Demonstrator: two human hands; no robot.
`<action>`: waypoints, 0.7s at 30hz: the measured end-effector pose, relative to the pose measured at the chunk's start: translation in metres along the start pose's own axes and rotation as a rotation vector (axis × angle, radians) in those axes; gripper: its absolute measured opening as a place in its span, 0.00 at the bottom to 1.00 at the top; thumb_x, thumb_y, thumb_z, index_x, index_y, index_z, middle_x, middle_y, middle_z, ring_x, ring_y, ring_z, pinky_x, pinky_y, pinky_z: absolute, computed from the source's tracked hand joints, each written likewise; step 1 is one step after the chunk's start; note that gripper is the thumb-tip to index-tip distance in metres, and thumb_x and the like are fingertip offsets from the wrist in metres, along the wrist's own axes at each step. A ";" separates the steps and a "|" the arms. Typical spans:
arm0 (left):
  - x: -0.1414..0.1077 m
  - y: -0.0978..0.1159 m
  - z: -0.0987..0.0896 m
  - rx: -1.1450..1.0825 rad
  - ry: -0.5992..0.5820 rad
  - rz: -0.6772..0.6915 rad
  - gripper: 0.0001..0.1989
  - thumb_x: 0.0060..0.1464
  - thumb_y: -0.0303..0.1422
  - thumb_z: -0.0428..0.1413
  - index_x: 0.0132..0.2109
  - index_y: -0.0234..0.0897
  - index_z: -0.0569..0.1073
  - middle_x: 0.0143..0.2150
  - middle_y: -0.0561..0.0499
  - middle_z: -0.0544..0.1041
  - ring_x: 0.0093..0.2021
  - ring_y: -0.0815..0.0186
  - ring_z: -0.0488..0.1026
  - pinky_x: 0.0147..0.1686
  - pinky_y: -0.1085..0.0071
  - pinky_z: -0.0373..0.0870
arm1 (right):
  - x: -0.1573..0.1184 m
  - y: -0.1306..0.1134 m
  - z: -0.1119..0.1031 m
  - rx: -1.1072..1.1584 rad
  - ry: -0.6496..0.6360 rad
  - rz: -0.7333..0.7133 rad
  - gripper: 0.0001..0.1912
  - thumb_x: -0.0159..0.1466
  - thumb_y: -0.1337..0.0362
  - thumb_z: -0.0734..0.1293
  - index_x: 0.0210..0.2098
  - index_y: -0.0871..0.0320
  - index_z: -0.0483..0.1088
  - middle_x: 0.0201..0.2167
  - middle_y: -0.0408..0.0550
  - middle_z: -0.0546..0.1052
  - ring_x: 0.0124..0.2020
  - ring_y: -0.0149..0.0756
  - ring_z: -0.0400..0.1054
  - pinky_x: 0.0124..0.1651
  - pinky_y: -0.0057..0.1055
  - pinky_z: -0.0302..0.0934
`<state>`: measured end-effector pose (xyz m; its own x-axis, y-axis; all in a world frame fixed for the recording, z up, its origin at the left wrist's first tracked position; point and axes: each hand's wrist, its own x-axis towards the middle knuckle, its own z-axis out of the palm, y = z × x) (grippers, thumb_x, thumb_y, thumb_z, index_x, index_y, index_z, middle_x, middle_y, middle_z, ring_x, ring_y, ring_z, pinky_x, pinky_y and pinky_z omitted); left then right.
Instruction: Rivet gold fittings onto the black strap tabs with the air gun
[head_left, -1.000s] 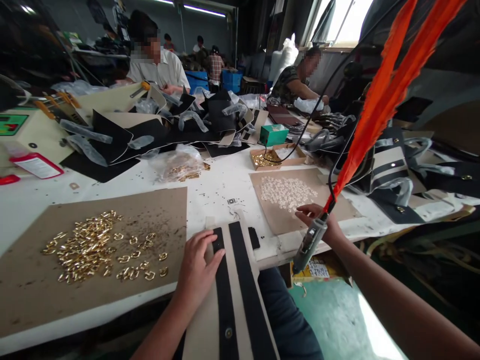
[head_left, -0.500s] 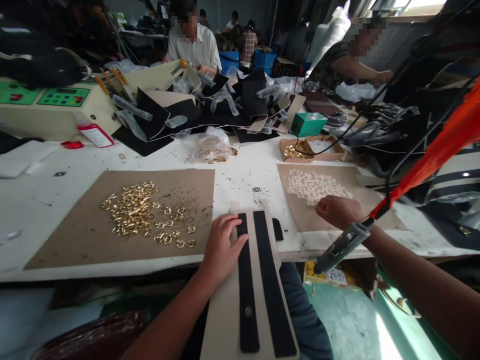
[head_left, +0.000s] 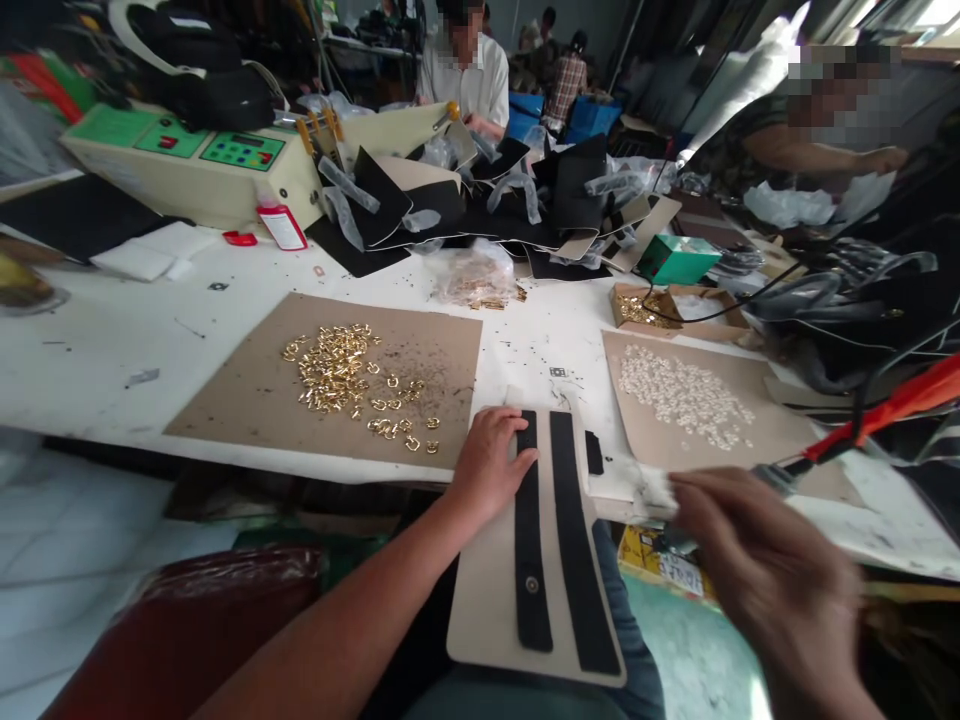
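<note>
My left hand (head_left: 491, 462) lies on a beige panel (head_left: 491, 610) with two black strips, its fingers on the upper end of the left strip (head_left: 529, 530). A round metal snap (head_left: 532, 585) sits near that strip's lower end. My right hand (head_left: 772, 570), smeared by motion, is raised to the right of the panel with its fingers toward the table edge. What it holds, if anything, is too blurred to tell. Behind it, partly hidden, is a grey hand tool (head_left: 776, 478) hanging from an orange-wrapped cord (head_left: 885, 410).
Gold buckles (head_left: 337, 370) are heaped on brown paper at left. Small clear rings (head_left: 682, 395) cover paper at right. Farther back are a cream machine (head_left: 202, 180), a red bottle (head_left: 281, 222), black pieces (head_left: 450, 205), a green box (head_left: 679, 258) and co-workers.
My right hand has left the clear rings and come nearer, down and toward the panel. The view has shifted left. My left hand remains on the strip.
</note>
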<state>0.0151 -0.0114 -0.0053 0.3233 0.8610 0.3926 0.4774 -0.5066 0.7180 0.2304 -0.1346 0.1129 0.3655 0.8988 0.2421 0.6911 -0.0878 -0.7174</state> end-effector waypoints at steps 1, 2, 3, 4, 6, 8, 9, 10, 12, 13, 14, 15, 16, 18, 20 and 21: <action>-0.001 0.000 0.000 -0.001 0.006 0.002 0.16 0.55 0.26 0.68 0.48 0.39 0.74 0.54 0.43 0.76 0.59 0.51 0.72 0.62 0.48 0.72 | 0.007 -0.004 0.023 0.050 -0.148 -0.100 0.15 0.67 0.49 0.68 0.36 0.54 0.80 0.36 0.51 0.80 0.36 0.44 0.74 0.40 0.38 0.67; -0.001 0.000 0.000 -0.004 0.013 0.004 0.16 0.55 0.26 0.68 0.48 0.39 0.74 0.54 0.43 0.77 0.59 0.51 0.71 0.62 0.48 0.72 | 0.017 -0.006 0.044 0.082 -0.267 -0.155 0.15 0.69 0.51 0.66 0.37 0.54 0.80 0.36 0.51 0.80 0.35 0.42 0.73 0.41 0.37 0.67; -0.002 0.000 0.000 -0.009 0.022 0.004 0.16 0.55 0.26 0.68 0.48 0.39 0.74 0.54 0.43 0.77 0.59 0.51 0.71 0.62 0.49 0.72 | 0.027 -0.005 0.064 0.080 -0.345 -0.185 0.16 0.70 0.53 0.64 0.36 0.54 0.79 0.36 0.50 0.80 0.36 0.41 0.73 0.42 0.36 0.66; -0.002 0.000 0.000 -0.015 0.030 0.002 0.16 0.55 0.26 0.68 0.48 0.39 0.74 0.54 0.42 0.77 0.59 0.51 0.72 0.62 0.49 0.72 | 0.037 -0.003 0.081 0.059 -0.416 -0.207 0.16 0.71 0.55 0.63 0.36 0.55 0.79 0.35 0.49 0.80 0.36 0.40 0.73 0.42 0.36 0.65; -0.003 0.000 0.001 -0.028 0.038 -0.002 0.16 0.54 0.26 0.68 0.48 0.39 0.75 0.54 0.43 0.77 0.59 0.51 0.72 0.61 0.49 0.73 | 0.053 0.004 0.105 -0.019 -0.480 -0.213 0.15 0.70 0.57 0.63 0.35 0.55 0.79 0.34 0.47 0.79 0.37 0.39 0.73 0.43 0.35 0.64; -0.004 -0.001 0.002 -0.037 0.039 -0.003 0.16 0.54 0.25 0.68 0.48 0.40 0.75 0.53 0.44 0.77 0.59 0.51 0.72 0.61 0.49 0.73 | 0.062 0.011 0.117 -0.094 -0.517 -0.208 0.15 0.70 0.57 0.63 0.36 0.54 0.79 0.34 0.46 0.79 0.36 0.39 0.73 0.43 0.34 0.63; -0.004 -0.001 0.002 -0.039 0.039 -0.005 0.16 0.54 0.25 0.68 0.48 0.40 0.75 0.54 0.44 0.77 0.59 0.51 0.72 0.61 0.49 0.73 | 0.064 0.013 0.119 -0.121 -0.530 -0.197 0.14 0.69 0.57 0.63 0.36 0.54 0.79 0.34 0.46 0.79 0.36 0.39 0.73 0.43 0.34 0.62; -0.004 -0.001 0.002 -0.040 0.038 -0.009 0.16 0.53 0.25 0.68 0.48 0.40 0.75 0.54 0.44 0.77 0.59 0.51 0.72 0.62 0.49 0.73 | 0.065 0.014 0.120 -0.141 -0.539 -0.177 0.14 0.69 0.56 0.63 0.36 0.54 0.80 0.34 0.45 0.80 0.36 0.39 0.73 0.42 0.33 0.62; -0.004 -0.001 0.002 -0.039 0.035 -0.022 0.16 0.53 0.25 0.68 0.48 0.39 0.76 0.54 0.43 0.77 0.59 0.51 0.72 0.62 0.49 0.73 | 0.066 0.014 0.120 -0.160 -0.556 -0.123 0.14 0.67 0.56 0.64 0.35 0.53 0.80 0.32 0.44 0.80 0.35 0.38 0.73 0.40 0.33 0.61; -0.004 -0.001 0.001 -0.039 0.034 -0.026 0.16 0.53 0.25 0.68 0.48 0.38 0.76 0.54 0.43 0.77 0.59 0.51 0.71 0.62 0.49 0.73 | 0.066 0.013 0.120 -0.166 -0.562 -0.095 0.13 0.66 0.55 0.65 0.34 0.53 0.79 0.31 0.43 0.80 0.34 0.38 0.73 0.39 0.32 0.60; -0.004 -0.001 0.001 -0.039 0.033 -0.027 0.16 0.53 0.25 0.68 0.48 0.38 0.76 0.54 0.42 0.77 0.59 0.51 0.71 0.62 0.50 0.73 | 0.067 0.012 0.121 -0.172 -0.566 -0.071 0.12 0.66 0.55 0.66 0.33 0.53 0.79 0.30 0.43 0.80 0.33 0.38 0.72 0.38 0.32 0.60; -0.004 -0.001 0.001 -0.042 0.031 -0.025 0.15 0.53 0.25 0.68 0.47 0.38 0.76 0.54 0.42 0.77 0.59 0.51 0.72 0.62 0.49 0.73 | 0.069 0.012 0.122 -0.181 -0.566 -0.053 0.12 0.65 0.55 0.66 0.32 0.53 0.78 0.28 0.42 0.79 0.32 0.37 0.72 0.37 0.32 0.59; -0.003 0.000 0.000 -0.044 0.030 -0.022 0.15 0.53 0.25 0.68 0.47 0.38 0.76 0.54 0.42 0.77 0.59 0.51 0.72 0.62 0.49 0.73 | 0.070 0.011 0.123 -0.193 -0.563 -0.039 0.12 0.64 0.55 0.66 0.31 0.53 0.78 0.27 0.42 0.79 0.31 0.37 0.72 0.36 0.32 0.58; -0.003 0.001 -0.001 -0.050 0.027 -0.018 0.15 0.53 0.25 0.68 0.47 0.39 0.76 0.53 0.43 0.77 0.59 0.51 0.72 0.61 0.48 0.73 | 0.074 0.011 0.127 -0.216 -0.552 -0.017 0.12 0.64 0.56 0.66 0.30 0.54 0.77 0.26 0.42 0.78 0.30 0.37 0.71 0.34 0.32 0.58; -0.002 0.002 -0.002 -0.053 0.022 -0.018 0.16 0.53 0.25 0.68 0.47 0.39 0.76 0.53 0.43 0.77 0.59 0.50 0.72 0.61 0.47 0.73 | 0.076 0.012 0.129 -0.183 -0.544 0.002 0.10 0.63 0.56 0.67 0.31 0.54 0.77 0.27 0.42 0.78 0.30 0.37 0.71 0.34 0.31 0.59; -0.002 0.002 -0.002 -0.055 0.021 -0.017 0.16 0.53 0.24 0.68 0.47 0.39 0.76 0.53 0.43 0.77 0.59 0.50 0.72 0.61 0.47 0.73 | 0.075 0.012 0.129 -0.136 -0.531 0.011 0.10 0.62 0.56 0.68 0.34 0.54 0.77 0.27 0.42 0.79 0.31 0.37 0.72 0.35 0.32 0.60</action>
<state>0.0139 -0.0141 -0.0034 0.2979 0.8704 0.3920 0.4366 -0.4894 0.7549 0.1855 -0.0133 0.0386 0.0318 0.9877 -0.1532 0.7761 -0.1210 -0.6188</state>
